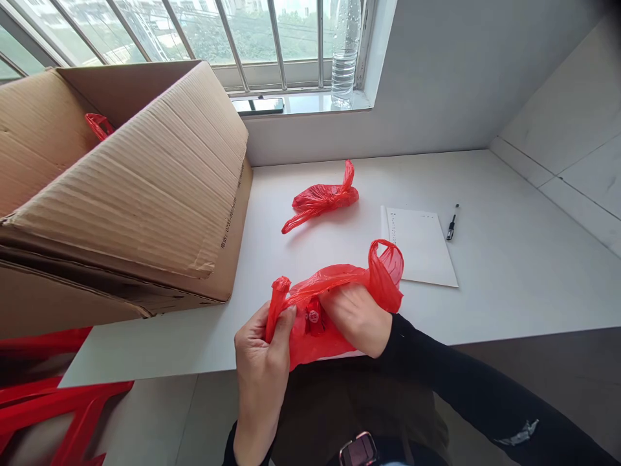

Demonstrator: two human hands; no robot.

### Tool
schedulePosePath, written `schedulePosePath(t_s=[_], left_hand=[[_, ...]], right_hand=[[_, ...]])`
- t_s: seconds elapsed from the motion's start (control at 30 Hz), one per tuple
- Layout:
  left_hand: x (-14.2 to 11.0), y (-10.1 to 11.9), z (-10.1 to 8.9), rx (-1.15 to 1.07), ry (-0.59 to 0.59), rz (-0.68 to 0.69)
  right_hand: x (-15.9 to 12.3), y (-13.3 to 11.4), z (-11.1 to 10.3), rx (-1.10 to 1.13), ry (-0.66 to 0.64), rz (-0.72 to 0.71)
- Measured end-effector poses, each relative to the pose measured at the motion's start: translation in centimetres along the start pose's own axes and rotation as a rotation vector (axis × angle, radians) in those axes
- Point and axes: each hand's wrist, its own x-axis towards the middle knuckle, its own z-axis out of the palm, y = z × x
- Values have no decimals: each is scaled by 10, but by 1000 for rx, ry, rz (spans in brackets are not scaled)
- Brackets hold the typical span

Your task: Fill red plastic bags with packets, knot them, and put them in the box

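My left hand (264, 362) is closed on the left handle and rim of a red plastic bag (310, 349) at the table's front edge, thumb pressed against it. My right hand (356, 320) reaches into the bag's mouth, and its fingers are hidden by the red film. Beside them, inside the bag, lies a small red packet with a round white mark (314, 315). The bag's other handle loop stands up beyond my right wrist. Farther back on the table rests a second red plastic bag (325, 197), knotted shut with its handles sticking out.
A large open cardboard box (145, 175) takes up the left side, with red plastic (99, 126) inside. White paper (422, 246) and a pen (453, 223) lie to the right. On the windowsill are a phone (259, 106) and a clear bottle (345, 58). A red stool (72, 404) stands lower left.
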Motion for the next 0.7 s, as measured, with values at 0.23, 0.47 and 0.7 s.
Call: schedulePosePath(t_s=[0.23,0.47,0.7], left_hand=[[3,-13,-7,-33,-71,-45],[4,-17,-9,-36,-117,-32],[5,-15,-7,-29,-106,-15]], right_hand=[[-7,12,9,49,70,-106],[-11,15,1,36,221,-205],[-23,7,-6,-159,350,-176]])
